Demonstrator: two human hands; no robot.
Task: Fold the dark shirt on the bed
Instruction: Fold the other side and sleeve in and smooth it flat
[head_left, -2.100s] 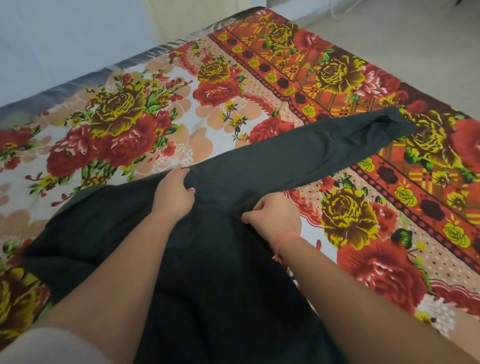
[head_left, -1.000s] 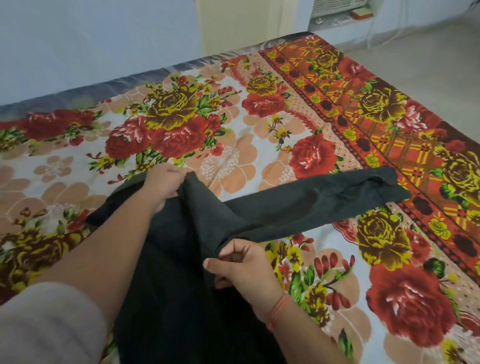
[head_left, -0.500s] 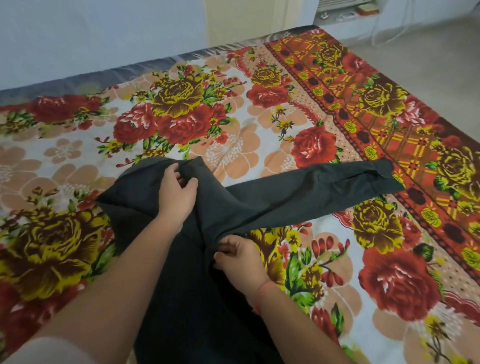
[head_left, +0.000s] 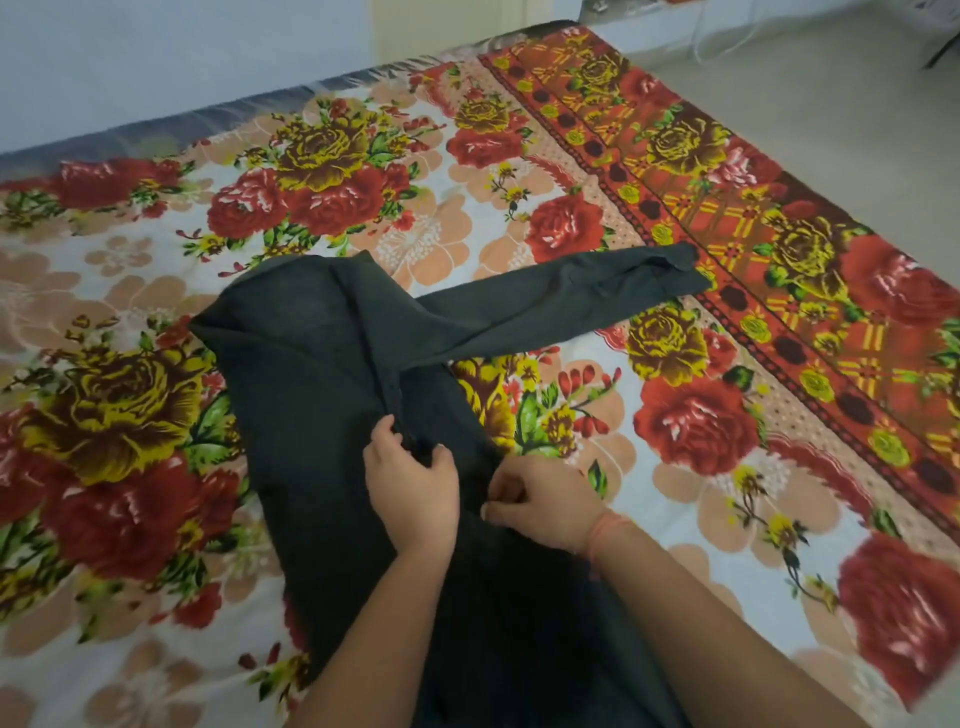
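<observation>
My left hand (head_left: 413, 486) and right hand (head_left: 540, 501) each pinch a fold of the dark shirt (head_left: 322, 374). It lies on the floral bedsheet (head_left: 701, 426), one sleeve (head_left: 561, 296) stretched rightward.

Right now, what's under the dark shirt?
The dark shirt lies flat on the flowery bedsheet, which shows all around it and beneath the long sleeve. Whatever lies directly beneath the cloth is covered. Both the left hand and right hand pinch it on top.

Cloth on cloth — matt against sheen

We see the dark shirt (head_left: 332, 395) as matt, soft knit cloth; the floral bedsheet (head_left: 675, 467) under it is smooth — faintly glossy.
</observation>
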